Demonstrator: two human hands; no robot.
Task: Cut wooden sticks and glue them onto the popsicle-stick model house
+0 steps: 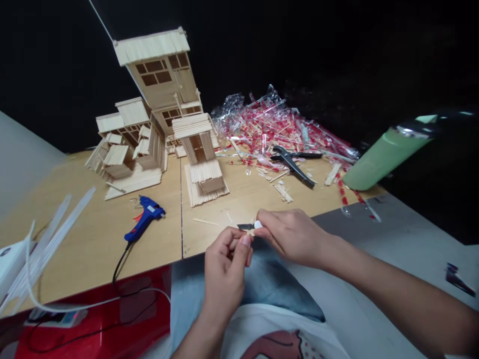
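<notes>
Stick-built model houses (160,85) stand assembled at far left; at the surface's (168,237) near edge, our left fingers (240,253) pinch a wood sliver (250,232), unattached, while our right fingers (266,218) grip a knife (245,227) beside it.

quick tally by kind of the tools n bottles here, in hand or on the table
Blue glue gun: 1
White-handled knife, in the right hand: 1
Black pliers-like tool: 1
Green bottle: 1
Total: 4
</notes>
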